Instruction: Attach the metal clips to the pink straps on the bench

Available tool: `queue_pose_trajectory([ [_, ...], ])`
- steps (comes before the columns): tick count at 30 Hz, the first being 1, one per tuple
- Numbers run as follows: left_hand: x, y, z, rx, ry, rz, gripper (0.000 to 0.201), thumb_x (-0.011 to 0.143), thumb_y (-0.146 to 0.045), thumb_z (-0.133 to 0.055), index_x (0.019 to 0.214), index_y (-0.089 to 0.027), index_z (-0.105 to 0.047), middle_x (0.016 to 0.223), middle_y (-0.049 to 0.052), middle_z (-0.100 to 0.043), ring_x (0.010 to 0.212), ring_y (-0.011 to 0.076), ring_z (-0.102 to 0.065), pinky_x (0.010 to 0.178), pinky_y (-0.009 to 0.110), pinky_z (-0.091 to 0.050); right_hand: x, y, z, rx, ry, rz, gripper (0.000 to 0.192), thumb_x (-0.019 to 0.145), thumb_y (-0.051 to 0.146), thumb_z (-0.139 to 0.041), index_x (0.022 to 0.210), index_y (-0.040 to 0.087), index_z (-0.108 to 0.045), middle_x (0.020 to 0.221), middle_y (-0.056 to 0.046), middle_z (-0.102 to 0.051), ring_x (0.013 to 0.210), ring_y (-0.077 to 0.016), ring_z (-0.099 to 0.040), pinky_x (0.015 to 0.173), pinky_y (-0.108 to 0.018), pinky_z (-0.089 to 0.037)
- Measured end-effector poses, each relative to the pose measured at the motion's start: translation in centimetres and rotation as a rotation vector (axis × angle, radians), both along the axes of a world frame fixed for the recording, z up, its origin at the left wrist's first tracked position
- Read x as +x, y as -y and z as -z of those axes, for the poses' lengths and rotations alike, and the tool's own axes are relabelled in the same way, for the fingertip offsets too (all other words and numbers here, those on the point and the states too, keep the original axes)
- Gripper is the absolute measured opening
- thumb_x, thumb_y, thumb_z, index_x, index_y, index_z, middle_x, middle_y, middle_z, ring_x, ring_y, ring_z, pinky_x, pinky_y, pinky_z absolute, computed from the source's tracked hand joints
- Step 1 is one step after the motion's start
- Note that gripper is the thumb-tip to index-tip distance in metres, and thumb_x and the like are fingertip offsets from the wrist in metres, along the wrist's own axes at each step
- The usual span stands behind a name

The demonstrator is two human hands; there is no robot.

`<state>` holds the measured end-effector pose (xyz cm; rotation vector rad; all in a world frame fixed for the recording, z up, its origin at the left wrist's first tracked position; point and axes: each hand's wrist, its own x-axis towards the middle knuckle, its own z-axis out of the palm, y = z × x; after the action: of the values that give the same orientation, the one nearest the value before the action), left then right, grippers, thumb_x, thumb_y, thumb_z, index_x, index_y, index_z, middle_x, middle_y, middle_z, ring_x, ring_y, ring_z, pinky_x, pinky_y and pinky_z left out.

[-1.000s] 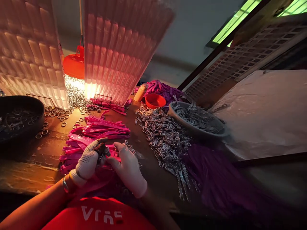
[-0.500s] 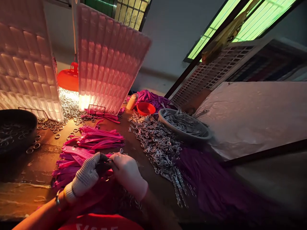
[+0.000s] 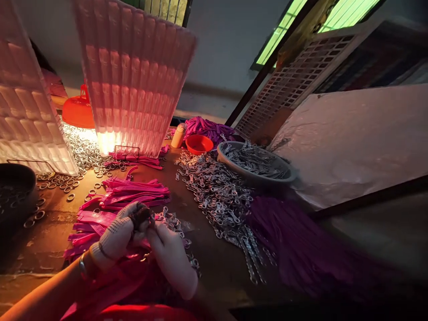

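Left hand (image 3: pixel 115 236) and right hand (image 3: pixel 172 256) meet, fingers curled, by pink straps (image 3: pixel 88 228); whether either clamps on anything, I cannot tell; metal clips (image 3: pixel 224 200) lie beside 1 red bowl (image 3: pixel 195 151)

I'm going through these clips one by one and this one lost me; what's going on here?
A person's left hand and right hand, both gloved, are close together over the table; what lies between their fingers is too dark to make out. Bundles of pink straps lie just beyond the left hand. Over to the right, silver metal links are heaped beside a grey bowl holding more. Loose rings lie under a red lamp.
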<state>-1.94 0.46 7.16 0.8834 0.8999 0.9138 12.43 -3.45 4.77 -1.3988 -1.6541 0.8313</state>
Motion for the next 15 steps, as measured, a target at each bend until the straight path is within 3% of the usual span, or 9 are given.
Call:
queue_pose_trajectory([
  [3, 1.2, -3.9, -1.2, 0.159, -0.193, 0.169, 0.011, 0.078, -0.028, -0.059, 0.078, -0.017, -0.058, 0.052, -0.004, -0.049, 0.038, 0.0055, -0.035, 0.036, 0.016, -0.026, 1.3, -0.7, 0.4, -0.101, -0.065, 0.052, 0.033, 0.100, 0.038, -0.047, 0.076, 0.020, -0.060, 0.069, 0.003, -0.061, 0.065, -0.0130, -0.052, 0.061, -0.023, -0.037],
  [5, 2.3, -6.5, -1.4, 0.210, -0.273, 0.294, 0.011, 0.077, -0.026, -0.059, 0.079, -0.015, -0.061, 0.055, -0.002, -0.052, 0.040, 0.0057, -0.038, 0.038, 0.017, -0.028, 2.7, -1.5, 0.4, -0.037, -0.065, 0.088, 0.031, 0.100, 0.040, -0.047, 0.082, 0.020, -0.063, 0.078, 0.000, -0.064, 0.074, -0.0151, -0.055, 0.069, -0.025, -0.041],
  [7, 3.6, -8.2, -1.1, 0.221, -0.299, 0.349, 0.011, 0.078, -0.026, -0.057, 0.079, -0.015, -0.061, 0.059, -0.001, -0.054, 0.041, 0.0061, -0.040, 0.038, 0.018, -0.028, 4.0, -2.3, 0.5, 0.018, -0.085, 0.127, 0.022, 0.096, 0.037, -0.052, 0.101, 0.021, -0.067, 0.099, -0.003, -0.069, 0.091, -0.0185, -0.060, 0.083, -0.028, -0.045],
  [9, 5.0, -8.7, -0.7, 0.233, -0.320, 0.392, 0.010, 0.078, -0.025, -0.054, 0.078, -0.016, -0.059, 0.057, -0.002, -0.053, 0.040, 0.0068, -0.039, 0.038, 0.019, -0.027, 5.0, -2.9, 0.7, 0.025, -0.175, 0.200, 0.035, 0.091, 0.034, -0.060, 0.123, 0.022, -0.062, 0.120, -0.005, -0.067, 0.108, -0.0209, -0.061, 0.094, -0.031, -0.046],
  [11, 6.1, -8.3, -0.3, 0.247, -0.339, 0.421, 0.008, 0.078, -0.023, -0.053, 0.077, -0.017, -0.058, 0.054, -0.003, -0.052, 0.039, 0.0074, -0.039, 0.038, 0.019, -0.027, 5.7, -3.4, 1.1, 0.017, -0.284, 0.267, 0.045, 0.090, 0.033, -0.062, 0.133, 0.023, -0.057, 0.128, -0.005, -0.065, 0.114, -0.0210, -0.061, 0.098, -0.031, -0.047],
  [15, 7.2, -8.0, 0.5, 0.267, -0.406, 0.455, 0.010, 0.081, -0.024, -0.050, 0.077, -0.019, -0.058, 0.056, -0.003, -0.055, 0.040, 0.0089, -0.041, 0.039, 0.021, -0.031, 7.1, -3.9, 2.2, 0.047, -0.260, 0.300, 0.031, 0.094, 0.031, -0.054, 0.122, 0.024, -0.066, 0.118, -0.003, -0.071, 0.105, -0.0194, -0.066, 0.095, -0.030, -0.048],
])
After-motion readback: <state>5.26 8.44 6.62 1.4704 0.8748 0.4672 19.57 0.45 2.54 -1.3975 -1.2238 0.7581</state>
